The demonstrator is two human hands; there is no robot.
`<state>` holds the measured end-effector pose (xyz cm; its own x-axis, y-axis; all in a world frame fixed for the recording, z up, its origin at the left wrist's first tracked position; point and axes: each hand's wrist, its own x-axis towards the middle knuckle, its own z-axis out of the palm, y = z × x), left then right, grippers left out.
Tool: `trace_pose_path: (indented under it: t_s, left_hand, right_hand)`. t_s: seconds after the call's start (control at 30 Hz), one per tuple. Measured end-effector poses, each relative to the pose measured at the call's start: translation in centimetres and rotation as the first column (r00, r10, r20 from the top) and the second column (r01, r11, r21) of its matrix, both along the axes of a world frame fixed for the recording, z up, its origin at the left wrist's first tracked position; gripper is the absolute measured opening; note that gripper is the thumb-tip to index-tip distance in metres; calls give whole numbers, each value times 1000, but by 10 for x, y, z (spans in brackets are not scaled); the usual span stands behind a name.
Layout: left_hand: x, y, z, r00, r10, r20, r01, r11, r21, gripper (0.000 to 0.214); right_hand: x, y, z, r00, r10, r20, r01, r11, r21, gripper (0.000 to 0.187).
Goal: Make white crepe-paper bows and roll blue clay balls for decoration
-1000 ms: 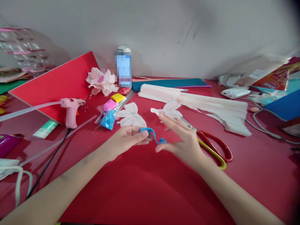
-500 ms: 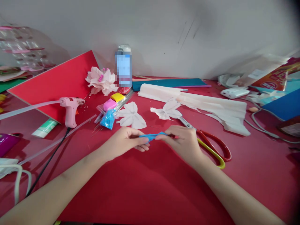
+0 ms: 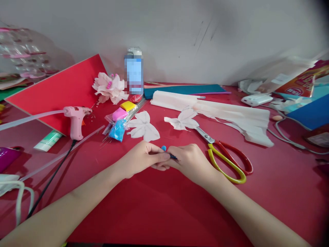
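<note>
At the far left of the red tabletop (image 3: 159,212) lie a looped white cord (image 3: 19,192) and a glossy purple object (image 3: 9,158), with a green-and-white tube (image 3: 48,140) further in. A red board (image 3: 51,92) leans behind them, and a pink hot glue gun (image 3: 75,120) stands before it, a long clear glue stick (image 3: 31,118) in its back and its black cord (image 3: 48,178) trailing down. Next come a pale pink paper flower (image 3: 109,88), a blurred bottle (image 3: 133,73), and packets of pink, yellow and blue modelling clay (image 3: 118,130) on a bundle of thin wires (image 3: 128,118). A white paper petal cutout (image 3: 143,127) lies just beside them. Below it, the left hand (image 3: 141,159) has its fingers pressed together, and their tips meet the right hand (image 3: 190,163), whose fingers also close inward. Between the two hands is pinched a small piece of blue clay (image 3: 163,148), mostly hidden, with a thin dark tip (image 3: 172,156) showing; exactly how each finger grips it cannot be told. Right of the hands lie red-and-yellow-handled scissors (image 3: 223,161), a second petal cutout (image 3: 182,119), a length of white crepe paper (image 3: 231,118), and a teal sheet (image 3: 183,90). At the far right are a white device (image 3: 256,100) and a blue sheet (image 3: 311,115).
</note>
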<state>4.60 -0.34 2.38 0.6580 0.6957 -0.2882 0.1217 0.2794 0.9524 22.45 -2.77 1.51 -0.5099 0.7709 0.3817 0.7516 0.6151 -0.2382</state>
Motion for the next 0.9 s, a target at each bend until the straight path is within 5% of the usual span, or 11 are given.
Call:
trace_pose_path:
  t_s: [0.23, 0.37, 0.47, 0.63, 0.8, 0.9]
  left_hand:
    - [-17, 9, -1, 982, 186, 22, -184, 981, -63, 24]
    - [-9, -1, 1, 982, 37, 185, -26, 998, -62, 38]
    - [2, -11, 0, 987, -90, 136, 96, 995, -40, 33]
    - [4, -11, -2, 997, -15, 73, 19, 998, -54, 30]
    - [-15, 3, -1, 995, 92, -29, -95, 992, -86, 27]
    - [-19, 7, -3, 985, 161, 58, -154, 981, -120, 31]
  right_hand:
    - [16, 1, 13, 982, 18, -186, 32, 964, 262, 46]
    - [6, -3, 15, 970, 89, -225, -40, 976, 214, 76]
    - [-2, -2, 8, 987, 85, -138, -61, 984, 168, 46]
    - [-4, 0, 1, 998, 60, 28, -63, 991, 115, 51]
    - [15, 7, 6, 993, 86, -80, -69, 979, 194, 55]
    - [24, 10, 12, 975, 57, -217, -24, 988, 150, 57]
